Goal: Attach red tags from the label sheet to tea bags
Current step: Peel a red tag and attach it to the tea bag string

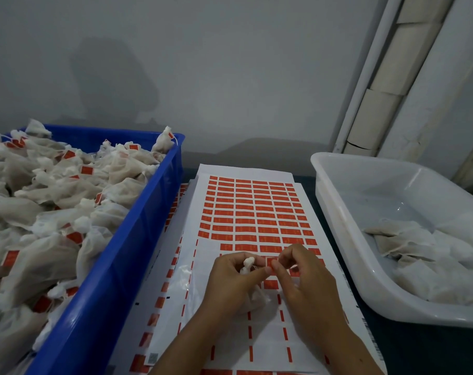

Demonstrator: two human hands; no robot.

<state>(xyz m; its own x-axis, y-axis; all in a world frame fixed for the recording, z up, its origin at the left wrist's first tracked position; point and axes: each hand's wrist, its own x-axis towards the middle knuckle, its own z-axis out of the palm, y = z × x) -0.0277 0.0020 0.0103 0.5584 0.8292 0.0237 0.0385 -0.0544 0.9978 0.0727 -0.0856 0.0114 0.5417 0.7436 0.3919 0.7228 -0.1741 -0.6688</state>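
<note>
A tea bag (pixel 250 288) is gripped in the left hand (pixel 234 282) above the label sheet (pixel 253 212) while a red tag (pixel 271 262) is pinched by the right hand (pixel 297 274); misfolded adhesive could miss the string.

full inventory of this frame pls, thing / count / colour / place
blue crate: one, blue, left, heaped with tagged bags
tagged bags: many, white with red tags, in blue crate
label sheets: a stack, white with red tags, centre, between the crates; near rows of the top sheet already peeled
white tub: one, translucent white, right
untagged bags: several, white, in white tub
tea bag: one, white, held over the sheets
red tag: one, red, at the fingertips of both hands
left hand: grip on tea bag
right hand: pinches red tag
</note>
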